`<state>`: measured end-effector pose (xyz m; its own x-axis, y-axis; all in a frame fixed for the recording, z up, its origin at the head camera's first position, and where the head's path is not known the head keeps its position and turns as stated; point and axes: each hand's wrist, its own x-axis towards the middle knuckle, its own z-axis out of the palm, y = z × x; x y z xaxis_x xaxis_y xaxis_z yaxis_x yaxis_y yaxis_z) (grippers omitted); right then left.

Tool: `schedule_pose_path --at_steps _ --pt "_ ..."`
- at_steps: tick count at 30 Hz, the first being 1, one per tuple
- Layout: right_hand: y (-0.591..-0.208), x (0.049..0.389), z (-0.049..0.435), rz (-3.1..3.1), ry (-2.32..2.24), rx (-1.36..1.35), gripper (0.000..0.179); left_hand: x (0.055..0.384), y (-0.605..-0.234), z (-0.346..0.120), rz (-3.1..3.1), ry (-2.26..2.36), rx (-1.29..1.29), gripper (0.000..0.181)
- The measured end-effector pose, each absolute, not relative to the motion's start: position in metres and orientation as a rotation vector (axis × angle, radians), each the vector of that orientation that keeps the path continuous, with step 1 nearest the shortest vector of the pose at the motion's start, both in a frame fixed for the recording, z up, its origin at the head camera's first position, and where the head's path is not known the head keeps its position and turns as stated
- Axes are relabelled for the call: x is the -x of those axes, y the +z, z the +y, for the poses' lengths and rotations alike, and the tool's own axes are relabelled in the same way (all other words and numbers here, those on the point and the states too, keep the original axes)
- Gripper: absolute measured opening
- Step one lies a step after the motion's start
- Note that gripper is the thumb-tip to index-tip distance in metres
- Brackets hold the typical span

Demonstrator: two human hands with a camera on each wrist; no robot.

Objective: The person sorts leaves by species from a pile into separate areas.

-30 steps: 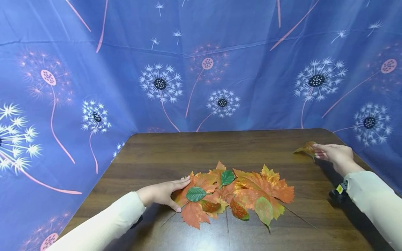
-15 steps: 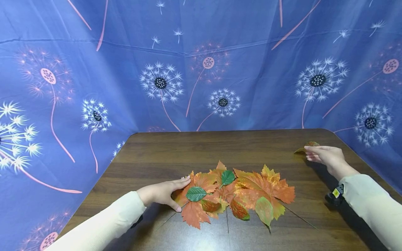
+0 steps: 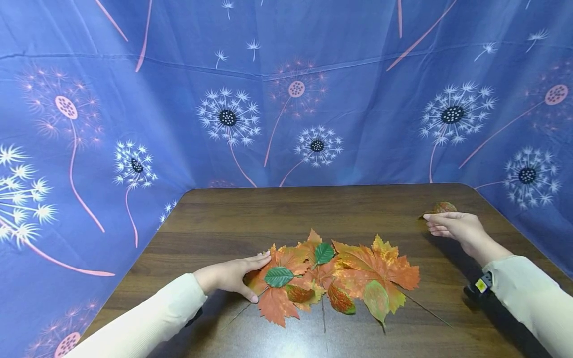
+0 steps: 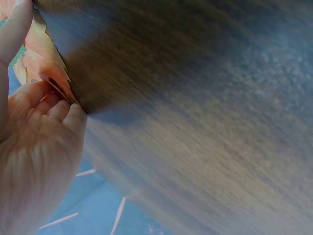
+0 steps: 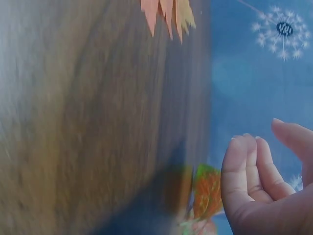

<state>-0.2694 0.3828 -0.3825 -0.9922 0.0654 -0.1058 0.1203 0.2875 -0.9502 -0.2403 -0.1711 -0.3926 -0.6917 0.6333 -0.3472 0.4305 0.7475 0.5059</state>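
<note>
A blue cloth (image 3: pixel 376 99) printed with dandelions hangs beyond both hands. Under them spreads the brown wooden tabletop (image 3: pixel 215 214). The orange maple leaves (image 3: pixel 329 271) lie overlapped in a row, starting at the left hand (image 3: pixel 230 276) and running rightward from it. That hand rests at their left end, fingers against the far edge, thumb apart at the near edge.

Well to the right of the row and farther out is the right hand (image 3: pixel 463 231); its thumb stands apart from its curved fingers, with nothing gripped between them. The mottled red-green leaf (image 3: pixel 445 207) lies just beyond those fingers, partly hidden by them; whether they touch it I cannot tell.

Nearer the person than the right hand, and to its left, a yellow-green leaf (image 3: pixel 377 300) lies on the row. Two reddish leaves (image 3: pixel 341 299) come next toward the left hand. Two dark green leaves (image 3: pixel 278 277) are smaller; one lies just right of the left hand's fingers.
</note>
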Motion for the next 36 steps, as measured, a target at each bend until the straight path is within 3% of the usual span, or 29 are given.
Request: schedule_pose_path --at_steps 3,9,15,25,32,36 --pt "-0.382 0.265 0.377 2.5 -1.795 -0.156 0.009 0.24 -0.392 -0.171 2.438 0.53 -0.814 0.101" --pt "-0.382 0.259 0.362 2.565 -1.669 -0.111 0.052 0.241 -0.392 -0.171 2.446 0.518 -0.833 0.101" --pt "-0.379 0.256 0.35 2.548 -1.661 -0.087 0.059 0.24 -0.392 -0.17 2.439 0.531 -0.829 0.1" --pt "-0.382 0.247 0.341 2.489 -1.703 -0.033 0.047 0.24 -0.393 -0.17 2.437 0.53 -0.854 0.1" --pt "-0.381 0.24 0.331 2.371 -1.786 0.029 0.021 0.238 -0.392 -0.17 2.433 0.537 -0.832 0.1" --pt "-0.38 0.237 0.322 2.321 -1.809 0.062 0.016 0.238 -0.392 -0.171 2.439 0.533 -0.841 0.1"
